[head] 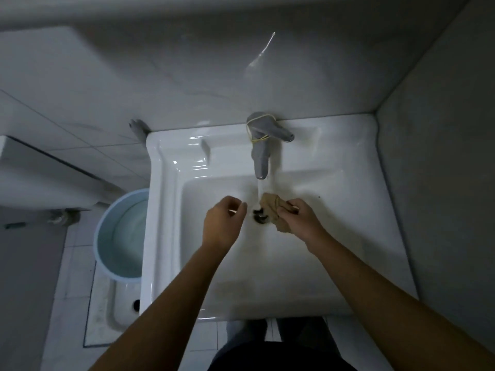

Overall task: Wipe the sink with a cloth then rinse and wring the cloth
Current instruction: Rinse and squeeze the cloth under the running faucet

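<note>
Cloth [270, 204] is being rinsed, I'd say: the right hand [300, 218] is gripping it bunched under the running tap [261, 156], over the sink [166, 236] near the drain [260, 216]. The left hand [222, 223] is hovering loosely curled, empty. Wringing next is calling for 2 hands.

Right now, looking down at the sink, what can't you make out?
- Head view: dark drain in the white ceramic sink, partly covered by the crumpled tan cloth and blurred by running water.
- Left hand: fingertips motion-blurred, so any pinch is unclear.
- Right hand: it grips the cloth, hiding its palm.
- Round pale blue bucket: right side hidden behind the sink rim.
</note>
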